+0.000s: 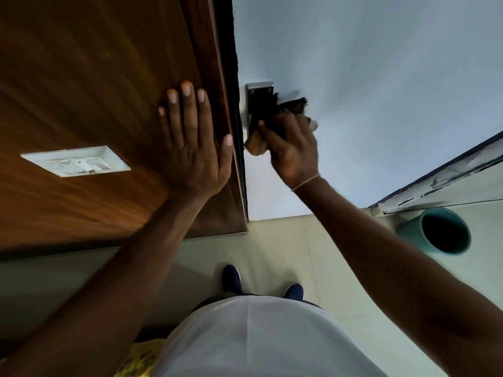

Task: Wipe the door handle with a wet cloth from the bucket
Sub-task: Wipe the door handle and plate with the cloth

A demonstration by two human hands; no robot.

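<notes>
Brushed-metal handle plate (259,89), wood-grain panel (95,77)

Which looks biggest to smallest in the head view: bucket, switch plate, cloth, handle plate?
1. Switch plate
2. Bucket
3. Cloth, partly hidden by the right hand
4. Handle plate, mostly covered, so unsure

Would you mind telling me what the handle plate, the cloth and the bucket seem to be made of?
Handle plate: apparently brushed metal, grey with a dull sheen and screw heads. Cloth: soft brown fabric, bunched, with frayed edges. Bucket: probably plastic, smooth teal wall with an even rim.
</notes>
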